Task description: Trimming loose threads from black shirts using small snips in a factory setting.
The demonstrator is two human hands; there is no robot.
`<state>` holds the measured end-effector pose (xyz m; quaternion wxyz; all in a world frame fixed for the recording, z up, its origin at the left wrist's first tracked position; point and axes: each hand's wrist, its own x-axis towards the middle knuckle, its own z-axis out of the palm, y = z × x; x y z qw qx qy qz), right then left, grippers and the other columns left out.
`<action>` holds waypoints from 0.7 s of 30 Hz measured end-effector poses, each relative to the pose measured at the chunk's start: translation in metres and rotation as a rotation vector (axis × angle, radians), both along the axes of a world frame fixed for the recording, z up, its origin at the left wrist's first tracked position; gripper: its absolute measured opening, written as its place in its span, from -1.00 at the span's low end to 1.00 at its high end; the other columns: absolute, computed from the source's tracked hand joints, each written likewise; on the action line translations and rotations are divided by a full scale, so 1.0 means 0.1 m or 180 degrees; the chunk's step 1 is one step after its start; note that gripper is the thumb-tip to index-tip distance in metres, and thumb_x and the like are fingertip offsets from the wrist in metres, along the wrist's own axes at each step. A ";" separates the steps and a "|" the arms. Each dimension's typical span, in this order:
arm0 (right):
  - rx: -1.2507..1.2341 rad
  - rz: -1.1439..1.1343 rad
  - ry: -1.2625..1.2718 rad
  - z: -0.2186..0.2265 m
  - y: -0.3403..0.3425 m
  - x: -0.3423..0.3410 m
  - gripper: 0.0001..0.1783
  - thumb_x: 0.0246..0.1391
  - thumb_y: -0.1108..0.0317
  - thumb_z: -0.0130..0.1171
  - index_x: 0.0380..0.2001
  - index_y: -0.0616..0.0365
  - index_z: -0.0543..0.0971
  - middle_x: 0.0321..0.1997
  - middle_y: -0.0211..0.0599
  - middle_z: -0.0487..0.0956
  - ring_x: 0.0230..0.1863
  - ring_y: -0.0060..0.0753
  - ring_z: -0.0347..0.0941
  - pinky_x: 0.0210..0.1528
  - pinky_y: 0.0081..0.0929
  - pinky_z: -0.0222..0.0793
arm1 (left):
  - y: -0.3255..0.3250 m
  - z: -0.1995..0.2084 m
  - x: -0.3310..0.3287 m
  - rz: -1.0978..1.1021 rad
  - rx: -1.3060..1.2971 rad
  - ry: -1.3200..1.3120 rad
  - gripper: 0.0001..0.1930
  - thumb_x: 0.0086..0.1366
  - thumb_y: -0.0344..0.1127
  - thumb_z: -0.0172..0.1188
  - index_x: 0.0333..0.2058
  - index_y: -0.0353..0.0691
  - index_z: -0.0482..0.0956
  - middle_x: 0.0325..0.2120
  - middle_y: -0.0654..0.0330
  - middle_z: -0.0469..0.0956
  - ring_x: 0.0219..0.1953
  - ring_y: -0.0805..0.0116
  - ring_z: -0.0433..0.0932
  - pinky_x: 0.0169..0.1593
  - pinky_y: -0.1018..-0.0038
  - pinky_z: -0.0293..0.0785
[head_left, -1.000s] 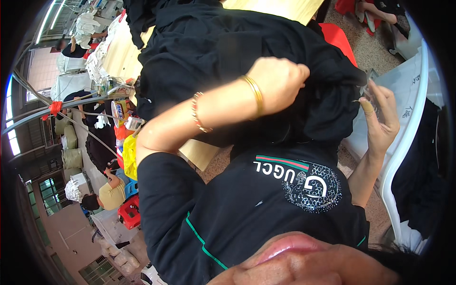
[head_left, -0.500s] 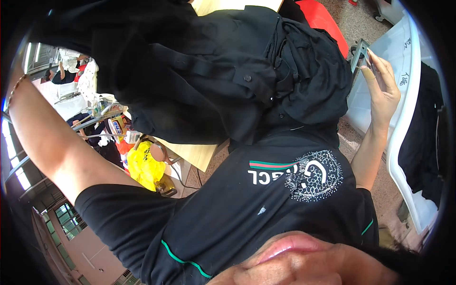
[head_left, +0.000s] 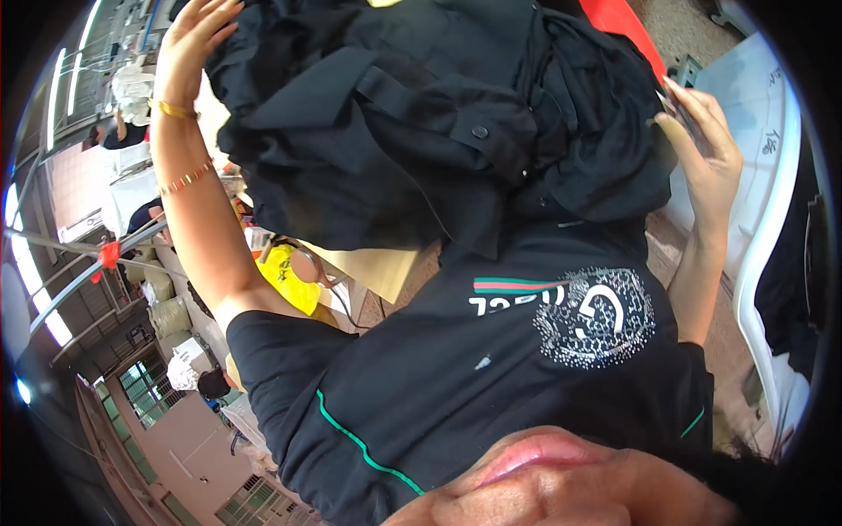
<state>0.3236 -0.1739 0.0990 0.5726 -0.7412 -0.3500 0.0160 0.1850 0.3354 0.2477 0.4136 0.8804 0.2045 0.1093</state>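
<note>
A black garment (head_left: pixel 421 149) with a collar, a button placket and several folds lies heaped in front of me. My left hand (head_left: pixel 195 44), with bangles on the wrist, is at the garment's far left edge. Its fingers are bent loosely and apart, with the tips over the cloth and nothing seen in them. On the right side of the heap, my right hand (head_left: pixel 706 140) has its thumb and fingers closed around a slim, dark metal tool (head_left: pixel 677 107). That tool is mostly hidden by the fingers, so its exact kind cannot be made out.
Under the garment shows a light wooden tabletop (head_left: pixel 377 270). A red seat (head_left: pixel 627 35) stands at the far right. To my right is a white plastic bin (head_left: pixel 750 289), with dark cloth (head_left: pixel 785 254) beyond it. A yellow bag (head_left: pixel 288 279) lies left of the table.
My left arm has swung inward and the left hand has come into view at the cloth's edge. The raised left part of the garment has dropped. My right hand stays nearly in place.
</note>
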 end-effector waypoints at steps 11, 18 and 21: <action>-0.0198 0.0674 -0.0432 0.22 0.36 -0.26 -0.57 -0.07 0.59 0.34 -0.04 0.28 0.62 -0.15 -0.30 0.57 -0.24 -0.55 0.42 -0.14 -0.66 0.33 | -2.27 -0.55 -0.38 -0.2286 0.2451 -0.0196 -0.64 -0.07 -0.37 0.44 -0.27 -0.17 0.53 -0.17 0.19 0.55 -0.04 0.14 0.54 0.04 0.30 0.41; -0.0276 0.0743 -0.0265 0.22 0.34 -0.32 -0.57 -0.05 0.62 0.31 -0.03 0.30 0.61 -0.13 -0.25 0.57 -0.14 -0.47 0.47 -0.07 -0.59 0.37 | -2.61 -0.80 -0.18 -0.2589 0.2516 -0.0480 -0.39 -0.14 -0.41 0.37 0.01 0.03 0.55 -0.03 0.28 0.50 0.13 0.25 0.44 0.19 0.27 0.28; -0.0117 0.0374 0.0267 0.44 0.38 -0.37 -0.60 -0.07 0.59 0.38 -0.08 0.35 0.61 -0.27 -0.27 0.55 -0.33 -0.57 0.45 -0.24 -0.66 0.37 | -2.75 -0.96 -0.14 -0.3011 0.2818 -0.0516 -0.76 0.04 -0.33 0.19 -0.26 -0.06 0.65 -0.05 0.27 0.51 0.13 0.31 0.43 0.23 0.28 0.24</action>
